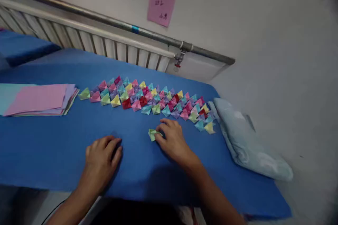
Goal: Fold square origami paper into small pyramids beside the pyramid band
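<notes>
Just in front of the rows of folded paper pieces, my right hand [173, 139] has thumb and fingers closed on a small pale green origami piece [152, 134]. Part of that piece is hidden under the fingers. To its left, my left hand [102, 153] rests on the blue surface, its fingers loosely bent and its thumb apart, with nothing in it. Beyond both hands stand several rows of folded paper origami pieces [148, 96] in pink, red, yellow, green, blue and purple, set close together with pointed tops.
A stack of coloured paper sheets [39, 100] lies at the left on the blue table cover [66, 140]. At the right is a folded light blue cloth [245, 137]. Behind the table run a white radiator [121, 51] and a metal pipe [105, 23]; a pink note [161, 5] is on the wall.
</notes>
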Demonstrator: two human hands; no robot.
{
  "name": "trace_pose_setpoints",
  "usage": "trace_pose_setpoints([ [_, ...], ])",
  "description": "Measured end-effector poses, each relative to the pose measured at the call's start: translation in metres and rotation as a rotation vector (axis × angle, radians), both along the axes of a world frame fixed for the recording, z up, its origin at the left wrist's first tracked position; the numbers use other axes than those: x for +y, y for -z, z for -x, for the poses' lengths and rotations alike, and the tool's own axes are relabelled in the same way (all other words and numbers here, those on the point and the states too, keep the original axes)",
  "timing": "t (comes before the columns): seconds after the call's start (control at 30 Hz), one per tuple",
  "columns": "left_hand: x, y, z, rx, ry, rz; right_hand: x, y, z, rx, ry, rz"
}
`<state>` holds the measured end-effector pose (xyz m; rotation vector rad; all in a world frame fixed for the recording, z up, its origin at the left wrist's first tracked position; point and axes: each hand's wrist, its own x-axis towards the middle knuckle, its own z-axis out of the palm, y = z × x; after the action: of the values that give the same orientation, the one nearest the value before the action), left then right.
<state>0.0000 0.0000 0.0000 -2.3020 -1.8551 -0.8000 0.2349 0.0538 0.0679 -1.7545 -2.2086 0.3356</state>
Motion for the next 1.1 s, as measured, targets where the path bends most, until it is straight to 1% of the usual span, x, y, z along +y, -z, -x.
trace_pose_setpoints([
  [0.2,0.000,-0.001,-0.003,-0.015,-0.011,0.025,0.004,0.001,0.014,-0.163,0.007,0.027],
  [0.43,-0.001,-0.001,-0.003,-0.055,-0.003,0.044,0.008,0.005,0.019,-0.244,-0.014,0.086],
  [0.63,-0.002,-0.001,-0.003,-0.062,0.008,0.049,0.010,0.009,0.025,-0.299,-0.085,0.095],
  [0.77,-0.002,-0.002,-0.003,-0.074,0.010,0.054,0.012,0.008,0.026,-0.306,-0.090,0.121],
  [0.9,-0.001,-0.003,-0.003,-0.079,0.006,0.081,0.013,0.008,0.023,-0.272,-0.083,0.115],
  [1.1,-0.001,-0.002,0.000,-0.085,0.011,0.083,0.013,0.016,0.020,-0.210,-0.148,0.075],
])
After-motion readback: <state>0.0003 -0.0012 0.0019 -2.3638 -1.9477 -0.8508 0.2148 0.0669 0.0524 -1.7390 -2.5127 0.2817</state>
